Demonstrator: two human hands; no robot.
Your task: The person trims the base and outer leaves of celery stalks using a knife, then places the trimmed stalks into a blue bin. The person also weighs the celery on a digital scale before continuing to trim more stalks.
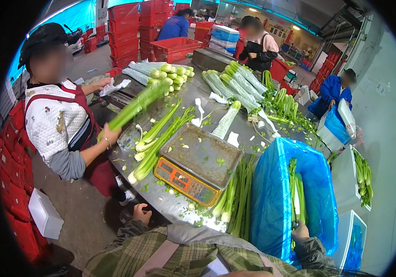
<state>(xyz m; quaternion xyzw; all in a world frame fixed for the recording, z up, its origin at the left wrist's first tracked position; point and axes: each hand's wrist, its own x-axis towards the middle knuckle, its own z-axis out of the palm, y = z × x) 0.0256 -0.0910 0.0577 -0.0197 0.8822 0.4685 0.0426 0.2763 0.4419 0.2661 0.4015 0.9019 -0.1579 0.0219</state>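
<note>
My right hand (300, 231) is inside a box lined with blue plastic film (270, 194), closed around the lower end of celery stalks (299, 197). My left hand (142, 214) is beside the table's near edge, its fingers curled apart with nothing seen in them. Between my hands, a digital scale with an orange panel (187, 181) bears a metal pan (201, 152) scattered with leaf bits. Celery bunches (241, 194) lie between the scale and the lined box, and others (163, 145) lie to the scale's left. A celery bunch in a white foam net (228, 119) rests behind the pan.
Across the metal table (177, 211) lie piles of netted celery (239, 85) and loose leafy celery (284, 104). At left a co-worker (59, 114) holds a celery bunch; others stand farther back. White foam boxes (343, 180) stand at right, red crates (17, 173) at left.
</note>
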